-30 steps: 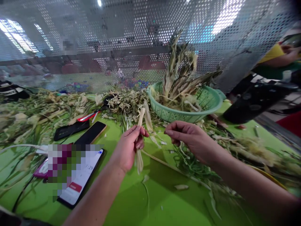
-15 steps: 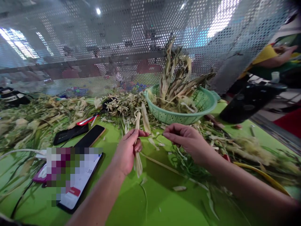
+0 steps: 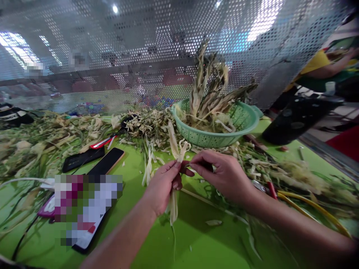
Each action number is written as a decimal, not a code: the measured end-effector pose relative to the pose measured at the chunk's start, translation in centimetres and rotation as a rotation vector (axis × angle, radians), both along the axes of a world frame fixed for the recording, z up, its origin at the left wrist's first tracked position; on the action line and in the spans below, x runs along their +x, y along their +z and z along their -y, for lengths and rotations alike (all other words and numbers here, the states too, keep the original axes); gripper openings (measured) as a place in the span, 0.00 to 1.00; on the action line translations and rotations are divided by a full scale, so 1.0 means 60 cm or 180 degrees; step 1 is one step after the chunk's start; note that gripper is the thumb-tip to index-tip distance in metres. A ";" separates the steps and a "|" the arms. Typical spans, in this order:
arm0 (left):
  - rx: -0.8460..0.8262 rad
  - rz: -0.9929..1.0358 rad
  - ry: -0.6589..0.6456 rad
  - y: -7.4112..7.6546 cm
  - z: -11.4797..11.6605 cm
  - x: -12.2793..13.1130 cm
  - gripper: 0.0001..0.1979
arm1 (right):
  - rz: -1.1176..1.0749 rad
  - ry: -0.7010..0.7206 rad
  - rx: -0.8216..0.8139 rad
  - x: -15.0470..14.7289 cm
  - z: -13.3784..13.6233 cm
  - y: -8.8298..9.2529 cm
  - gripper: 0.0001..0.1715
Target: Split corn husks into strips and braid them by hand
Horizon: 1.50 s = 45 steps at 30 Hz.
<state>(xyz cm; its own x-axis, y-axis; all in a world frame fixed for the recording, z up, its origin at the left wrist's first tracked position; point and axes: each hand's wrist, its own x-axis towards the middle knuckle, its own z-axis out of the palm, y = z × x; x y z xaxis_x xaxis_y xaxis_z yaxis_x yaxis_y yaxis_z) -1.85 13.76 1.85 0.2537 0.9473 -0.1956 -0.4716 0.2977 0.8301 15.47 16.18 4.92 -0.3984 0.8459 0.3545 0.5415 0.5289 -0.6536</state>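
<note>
My left hand [image 3: 162,186] is closed round a pale dried corn husk strip [image 3: 174,211]. Its folded, looped top shows above my thumb, and the lower end hangs below my fingers. Close against the left fingertips, my right hand [image 3: 223,173] pinches a thin green strand that is mostly hidden by the fingers. Behind the hands a loose husk piece [image 3: 172,140] lies on the green table [image 3: 213,246]. Beneath and beside my right hand are a tangle of thin green strands and a long narrow pale strip [image 3: 203,199].
A green plastic basket [image 3: 215,141] with dried husks stands behind. At left are a black phone [image 3: 108,161], a second phone [image 3: 85,239], a red cutter [image 3: 102,142] and husk heaps [image 3: 64,140]. Yellow handles [image 3: 311,203] lie by my right forearm; a black bottle [image 3: 291,121] stands far right.
My left hand has moved right with the husk strip, whose top now looks looped over. The right hand has come slightly left, so the fingertips of both hands nearly meet.
</note>
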 end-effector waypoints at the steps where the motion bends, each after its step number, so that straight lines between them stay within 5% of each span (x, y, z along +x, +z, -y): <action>1: 0.0000 -0.0012 -0.0032 0.000 0.000 0.000 0.12 | 0.0022 -0.0006 0.0041 0.000 0.000 0.000 0.09; 16: 0.0025 -0.0549 -0.0273 0.002 0.008 -0.008 0.09 | 0.0192 -0.0036 0.0226 0.006 -0.005 0.011 0.07; 26: 0.0599 -0.1786 0.0258 -0.010 -0.005 -0.021 0.13 | 0.0829 0.0386 -0.0505 0.015 -0.011 0.021 0.12; 32: 0.1051 -0.2637 0.0554 0.001 -0.001 -0.020 0.12 | 0.0194 0.0712 -0.1405 0.019 -0.001 0.019 0.16; 36: 0.1460 -0.3065 0.0673 0.005 0.005 -0.017 0.12 | 0.0318 0.0649 -0.1042 0.012 0.016 0.028 0.15; 40: 0.1823 -0.3889 0.0249 0.008 0.008 -0.010 0.13 | 0.0719 0.0791 -0.0064 0.011 0.034 0.051 0.12; 45: 0.2228 -0.4496 -0.1020 0.020 0.011 -0.008 0.11 | 0.0954 0.0854 0.0431 0.025 0.019 0.065 0.13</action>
<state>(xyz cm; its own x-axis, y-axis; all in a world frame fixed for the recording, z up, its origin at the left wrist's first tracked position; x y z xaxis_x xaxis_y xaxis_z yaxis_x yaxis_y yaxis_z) -2.35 13.12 3.07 0.4504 0.8928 -0.0061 0.7561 -0.3778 0.5343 16.97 15.04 8.82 -0.7006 0.6519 0.2903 0.5283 0.7473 -0.4030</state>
